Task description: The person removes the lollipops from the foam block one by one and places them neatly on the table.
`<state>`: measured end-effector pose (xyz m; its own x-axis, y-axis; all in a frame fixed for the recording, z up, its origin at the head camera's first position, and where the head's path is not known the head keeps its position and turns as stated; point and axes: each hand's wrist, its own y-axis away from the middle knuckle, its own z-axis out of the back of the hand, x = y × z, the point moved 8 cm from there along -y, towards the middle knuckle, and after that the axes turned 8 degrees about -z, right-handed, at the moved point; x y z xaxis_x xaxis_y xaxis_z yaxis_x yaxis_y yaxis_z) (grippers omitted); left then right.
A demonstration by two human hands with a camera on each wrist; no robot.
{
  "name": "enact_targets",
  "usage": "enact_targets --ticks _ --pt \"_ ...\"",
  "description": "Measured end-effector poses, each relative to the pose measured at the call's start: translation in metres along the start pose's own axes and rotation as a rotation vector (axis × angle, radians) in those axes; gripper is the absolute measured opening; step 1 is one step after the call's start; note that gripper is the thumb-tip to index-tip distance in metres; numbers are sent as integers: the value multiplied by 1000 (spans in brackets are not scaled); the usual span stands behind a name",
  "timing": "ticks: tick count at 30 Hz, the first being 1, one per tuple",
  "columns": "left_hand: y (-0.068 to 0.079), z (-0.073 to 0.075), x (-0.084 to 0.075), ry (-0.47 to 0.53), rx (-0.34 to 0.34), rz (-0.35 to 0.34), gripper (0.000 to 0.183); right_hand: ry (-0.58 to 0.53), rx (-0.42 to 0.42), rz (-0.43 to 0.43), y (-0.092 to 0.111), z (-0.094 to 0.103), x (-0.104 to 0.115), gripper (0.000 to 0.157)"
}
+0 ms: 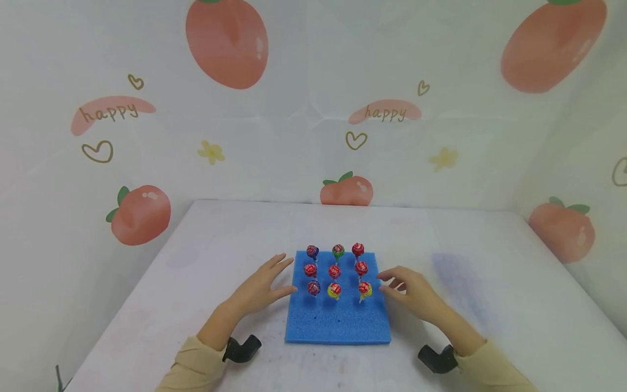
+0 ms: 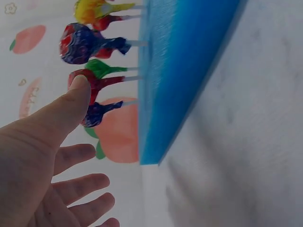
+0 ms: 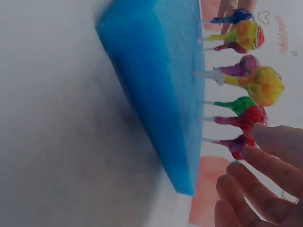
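"So, where are the lollipops (image 1: 334, 271)?"

"Upright in the foam (image 1: 338, 331), nine of them, three rows of three, toward its far edge. Small dark dots (image 1: 338, 321) show between the nearest row and the near edge."

"And their colours?"

"Along the far edge, dark blue by the left corner, green in the middle, red by the right corner. The middle row is reddish; the nearest runs dark blue and red, then two yellow."

"How are the hands?"

"The left hand (image 1: 263, 286) is at the foam's left edge, fingers spread, thumb apart from them. The right hand (image 1: 413, 291) is at the right edge, fingers slightly bent, thumb apart too."

"Touching the foam?"

"I cannot tell; the left thumb's tip overlaps that edge in the head view."

"What lies around?"

"The foam sits on the pale worktop (image 1: 235, 234), well apart from its far edge. Behind that edge hangs a white backdrop (image 1: 294, 141) with printed fruit (image 1: 346, 191). Each wrist wears a black mount (image 1: 242, 349) beside a beige sleeve (image 1: 193, 362)."
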<state>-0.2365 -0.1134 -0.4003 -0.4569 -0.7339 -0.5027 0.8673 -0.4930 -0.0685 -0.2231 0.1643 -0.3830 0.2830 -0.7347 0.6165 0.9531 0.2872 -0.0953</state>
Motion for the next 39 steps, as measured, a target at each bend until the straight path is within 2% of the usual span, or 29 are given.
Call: enact_targets --ticks 7,18,27,39 --pt "-1 -17 2 52 73 20 74 -111 109 35 2 -19 -1 24" --pt "-3 -27 -3 99 93 18 79 -159 162 -8 -3 -39 4 20" --pt "-4 -33 -3 105 93 -11 78 -167 162 -39 -6 -45 2 14" --pt "-4 -35 -1 111 91 14 76 -160 156 -55 -7 -45 3 10"
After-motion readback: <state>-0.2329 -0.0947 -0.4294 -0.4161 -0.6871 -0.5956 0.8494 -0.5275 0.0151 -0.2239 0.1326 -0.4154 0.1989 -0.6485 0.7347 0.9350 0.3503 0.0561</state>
